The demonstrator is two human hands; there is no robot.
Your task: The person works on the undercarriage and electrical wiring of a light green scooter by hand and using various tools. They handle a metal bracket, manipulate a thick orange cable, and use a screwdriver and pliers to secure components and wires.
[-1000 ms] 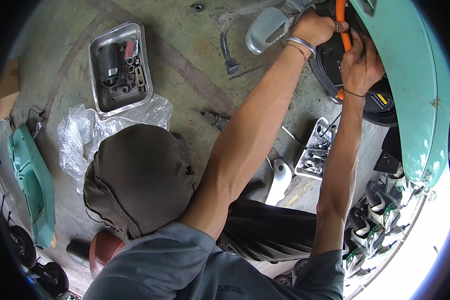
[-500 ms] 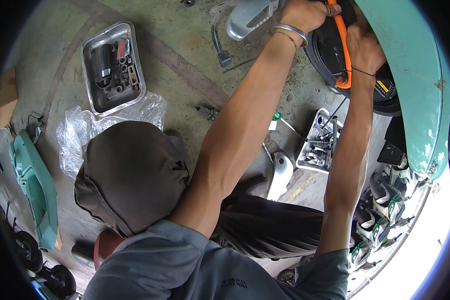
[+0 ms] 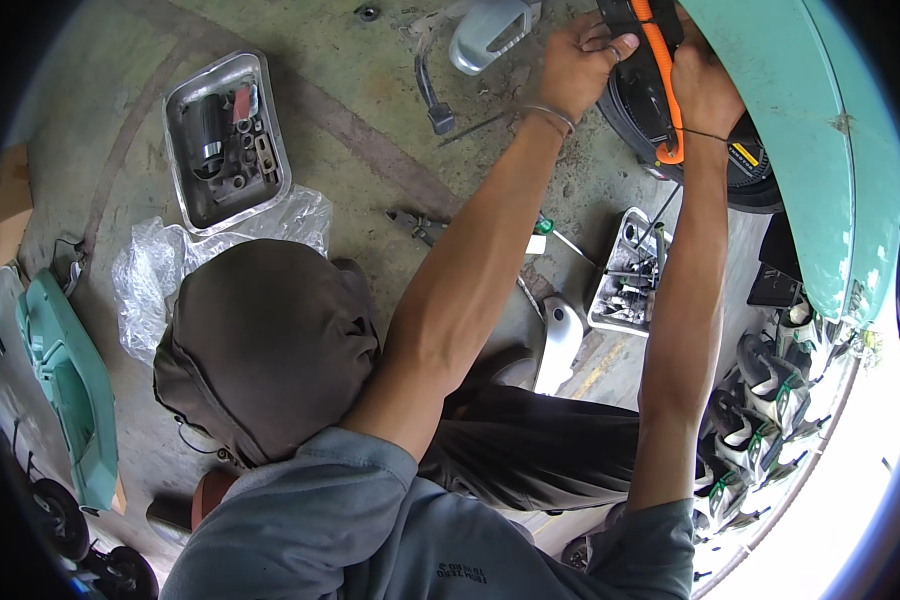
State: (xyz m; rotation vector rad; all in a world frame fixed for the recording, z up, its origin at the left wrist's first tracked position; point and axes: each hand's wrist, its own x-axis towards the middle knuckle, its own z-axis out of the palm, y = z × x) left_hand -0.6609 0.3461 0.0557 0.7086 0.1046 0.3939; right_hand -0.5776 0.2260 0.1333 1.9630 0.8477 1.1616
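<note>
An orange corrugated tube [image 3: 662, 75] runs over a black wheel [image 3: 625, 130], with a dark band around the tube near the top edge. My left hand [image 3: 578, 72], with a bracelet at the wrist, is beside the wheel's left rim. Its fingers are curled and the thumb lies over them; what they pinch is too small to make out. On the tube's other side, under a pale green curved panel [image 3: 820, 130], is my right hand [image 3: 707, 88]. Its fingers are bent inward and partly hidden, so what they grip does not show.
A metal tray [image 3: 180, 190] of parts stands on the floor at far left, near clear plastic wrap [image 3: 150, 275]. A smaller tool tray [image 3: 610, 322], a green-handled screwdriver [image 3: 544, 226], pliers [image 3: 410, 222] and a silver cover [image 3: 560, 350] lie between my arms. Another green panel [image 3: 70, 390] is at left.
My left hand has come away from the orange tube, down and to the left. My right hand stays by the tube. The tube and wheel appear slightly further left and higher.
</note>
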